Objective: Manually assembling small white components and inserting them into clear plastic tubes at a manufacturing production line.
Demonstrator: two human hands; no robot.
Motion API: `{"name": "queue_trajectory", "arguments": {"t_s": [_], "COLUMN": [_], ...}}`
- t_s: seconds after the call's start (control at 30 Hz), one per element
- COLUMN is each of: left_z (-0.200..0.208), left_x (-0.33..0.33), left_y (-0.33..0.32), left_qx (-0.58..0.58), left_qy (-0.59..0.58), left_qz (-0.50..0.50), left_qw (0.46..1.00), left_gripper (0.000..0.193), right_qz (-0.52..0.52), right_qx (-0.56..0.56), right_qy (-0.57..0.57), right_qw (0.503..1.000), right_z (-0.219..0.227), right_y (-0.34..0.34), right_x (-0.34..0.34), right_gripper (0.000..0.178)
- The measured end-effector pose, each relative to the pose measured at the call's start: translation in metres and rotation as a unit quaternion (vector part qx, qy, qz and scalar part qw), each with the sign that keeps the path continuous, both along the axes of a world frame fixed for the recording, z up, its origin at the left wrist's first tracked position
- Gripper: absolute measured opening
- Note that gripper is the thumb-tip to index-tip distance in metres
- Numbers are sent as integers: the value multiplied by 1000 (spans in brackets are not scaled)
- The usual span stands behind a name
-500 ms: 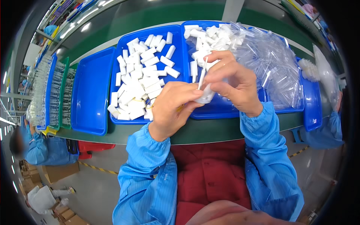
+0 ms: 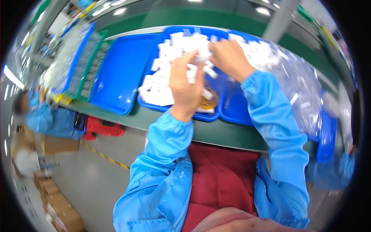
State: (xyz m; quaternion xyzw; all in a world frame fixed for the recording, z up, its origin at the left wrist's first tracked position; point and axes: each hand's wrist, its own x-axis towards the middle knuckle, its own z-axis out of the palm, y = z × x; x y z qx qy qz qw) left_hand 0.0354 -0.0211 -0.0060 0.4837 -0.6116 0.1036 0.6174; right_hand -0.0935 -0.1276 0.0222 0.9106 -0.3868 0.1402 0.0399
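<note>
Over the tray of white pieces, my left hand (image 2: 185, 87) curls its thumb and fingers around a small translucent white piece (image 2: 200, 59), blurred by motion. Close by on its right, my right hand (image 2: 231, 58) has its fingers bent together at the tray's far right side; anything in them is hidden. Many short white blocks (image 2: 156, 89) lie heaped in the blue tray (image 2: 211, 117) beneath my hands. Beside my left wrist, yellow rubber bands (image 2: 208, 101) lie in that same tray.
Another blue tray (image 2: 236, 110) at right holds white pieces (image 2: 262, 54) and a pile of clear plastic sleeves (image 2: 299, 87). Further left are a blue tray (image 2: 123, 73) and crates of clear parts (image 2: 73, 54). A person in blue (image 2: 44, 116) works at far left.
Both hands have moved away from me, and the view has shifted so the trays sit further right. My right hand has drawn apart from the piece in my left; the white stick no longer shows.
</note>
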Motion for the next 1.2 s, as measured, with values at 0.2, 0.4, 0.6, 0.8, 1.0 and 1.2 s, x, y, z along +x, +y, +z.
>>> {"name": "queue_trajectory", "arguments": {"t_s": [0.2, 0.4, 0.6, 0.8, 1.0, 1.2], "left_z": [4, 6, 10, 10, 13, 15], "left_x": [-15, -7, -25, -31, -43, -43], "left_y": [-2, 13, 10, 15, 27, 30], "left_qx": [-34, -24, -48, -30, 20, 41], "left_qy": [12, 49, -52, -161, -180, -188], "left_qz": [-45, -30, -122, -214, -239, -263], "left_qw": [998, 998, 990, 963, 954, 945], "left_gripper": [43, 42, 32, 44, 45, 43], "right_qz": [18, 73, -22, -1, -4, -6], "right_qx": [5, 37, 197, 241, 301, 320], "right_qy": [-73, -190, -478, -668, -667, -665], "right_qw": [997, 978, 856, 704, 682, 675], "right_z": [-42, 12, 51, 13, 23, 20], "right_y": [-3, 22, 67, 59, 79, 79], "right_x": [-4, -20, -77, -88, -104, -107], "right_gripper": [18, 24, 38, 27, 27, 28]}}
